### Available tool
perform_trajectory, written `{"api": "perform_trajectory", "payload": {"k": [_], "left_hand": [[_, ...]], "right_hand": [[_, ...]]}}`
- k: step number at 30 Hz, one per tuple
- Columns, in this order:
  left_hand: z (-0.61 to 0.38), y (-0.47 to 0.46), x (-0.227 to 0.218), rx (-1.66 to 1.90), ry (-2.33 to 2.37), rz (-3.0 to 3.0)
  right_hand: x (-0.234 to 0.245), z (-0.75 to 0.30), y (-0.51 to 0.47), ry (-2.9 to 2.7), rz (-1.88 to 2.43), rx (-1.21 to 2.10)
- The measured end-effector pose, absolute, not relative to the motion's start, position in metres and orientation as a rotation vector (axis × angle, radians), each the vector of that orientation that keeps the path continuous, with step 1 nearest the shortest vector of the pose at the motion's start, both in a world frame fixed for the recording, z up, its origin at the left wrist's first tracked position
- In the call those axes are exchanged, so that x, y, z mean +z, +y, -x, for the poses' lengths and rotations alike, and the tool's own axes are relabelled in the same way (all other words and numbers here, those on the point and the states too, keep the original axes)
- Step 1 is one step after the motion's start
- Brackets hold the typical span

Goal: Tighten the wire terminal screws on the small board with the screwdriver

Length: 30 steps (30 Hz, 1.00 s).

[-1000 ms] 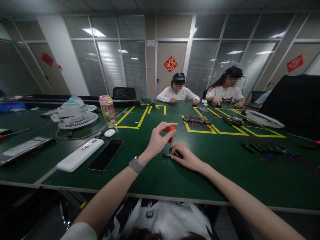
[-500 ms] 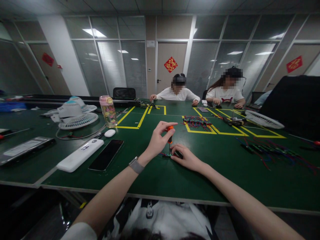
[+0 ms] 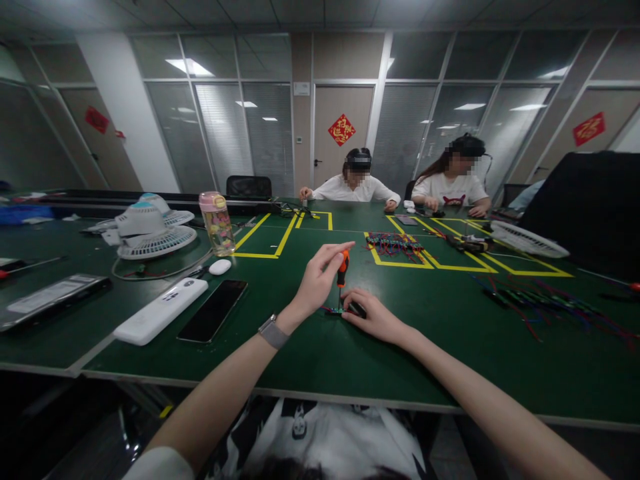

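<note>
- Green, flat-topped work table (image 3: 325, 367) on my feed, marked with yellow tape outlines (image 3: 403, 264); two co-workers in white tops sit across it.
- Small green circuit board with thin coloured wires (image 3: 332, 311): flat on the tabletop, directly in front of me, between the hands.
- Left hand (image 3: 316, 279): thumb and straight fingers pinching the upper end of an orange-and-black-handled screwdriver (image 3: 343, 272). Its metal shaft stands near upright over the board; whether the tip is seated, too small for me to tell.
- Right hand (image 3: 369, 312): bent fingertips at the board's right end, a dark object partly hidden beneath them. Clasping or only pressing, I can't tell.
- My judgement on turning well: hold the shaft square to the board, push lightly downward, roll the handle with fingertips alone so the wrist doesn't tip it.
- Brace the board flat with the right fingertips, clear of the blade; a slip could scratch it or nick a wire.
</note>
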<state>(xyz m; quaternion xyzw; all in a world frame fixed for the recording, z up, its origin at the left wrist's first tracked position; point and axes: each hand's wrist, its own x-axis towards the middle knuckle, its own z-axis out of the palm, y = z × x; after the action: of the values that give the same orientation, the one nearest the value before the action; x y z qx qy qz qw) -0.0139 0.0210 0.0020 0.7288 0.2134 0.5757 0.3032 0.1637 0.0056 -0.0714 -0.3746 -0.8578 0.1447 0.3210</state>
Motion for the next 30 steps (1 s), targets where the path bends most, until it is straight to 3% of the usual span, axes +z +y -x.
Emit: {"api": "perform_trajectory", "payload": {"k": [30], "left_hand": [[0.015,0.0195,0.0033,1.594,0.633,-1.94]], "right_hand": [[-0.0746,-0.165,0.0079,-2.254,0.969,0.378]]}}
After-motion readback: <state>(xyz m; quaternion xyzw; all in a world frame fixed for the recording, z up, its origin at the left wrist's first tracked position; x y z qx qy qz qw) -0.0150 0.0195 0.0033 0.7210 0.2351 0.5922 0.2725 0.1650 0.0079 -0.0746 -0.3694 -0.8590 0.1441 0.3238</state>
